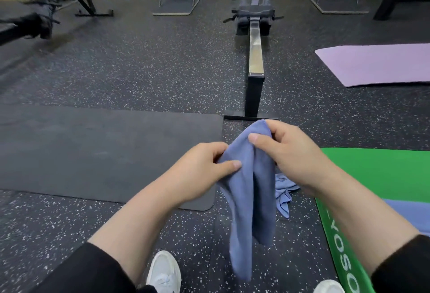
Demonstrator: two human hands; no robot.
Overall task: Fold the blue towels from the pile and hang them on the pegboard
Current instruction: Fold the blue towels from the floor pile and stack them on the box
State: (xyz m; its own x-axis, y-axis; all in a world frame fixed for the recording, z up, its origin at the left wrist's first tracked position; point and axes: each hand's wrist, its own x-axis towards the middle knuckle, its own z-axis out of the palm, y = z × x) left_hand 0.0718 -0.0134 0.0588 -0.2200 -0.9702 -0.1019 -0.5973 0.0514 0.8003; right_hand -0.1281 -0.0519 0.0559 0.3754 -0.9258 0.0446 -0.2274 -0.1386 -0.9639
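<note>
A blue towel (250, 190) hangs in front of me, bunched lengthwise and drooping toward the floor. My left hand (204, 171) pinches its left upper edge between thumb and fingers. My right hand (295, 153) grips the top of the towel a little higher and further right. Another crumpled blue towel (284, 196) lies on the floor just behind the held one. A flat blue towel (407, 216) lies on the green mat, partly hidden by my right forearm. No pegboard is in view.
A black mat (93, 153) lies to the left, a green mat (384, 176) to the right, a purple mat (377, 64) at the far right. A rowing machine (254, 60) stands straight ahead on the speckled floor. More gym machines line the back wall. My white shoes (164, 271) show below.
</note>
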